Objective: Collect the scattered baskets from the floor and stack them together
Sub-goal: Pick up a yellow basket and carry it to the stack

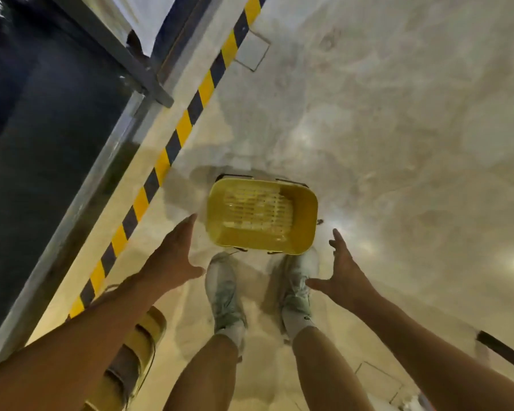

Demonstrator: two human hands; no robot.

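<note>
A yellow plastic basket (261, 215) with a slotted bottom and black handles folded down stands upright on the pale floor, just ahead of my two feet. My left hand (172, 256) is stretched out with straight fingers, its tips close to the basket's left rim, holding nothing. On the other side my right hand (340, 271) is spread open beside the basket's right rim, also holding nothing. Neither hand touches the basket. A second yellow shape with dark bands (131, 357) shows under my left forearm, mostly hidden.
A yellow-and-black hazard stripe (172, 146) runs diagonally along the floor at the left, beside a metal frame (80, 203) and dark glass. A dark bar (502, 350) lies at the lower right. Pale floor (398, 129) spreads to the right and ahead.
</note>
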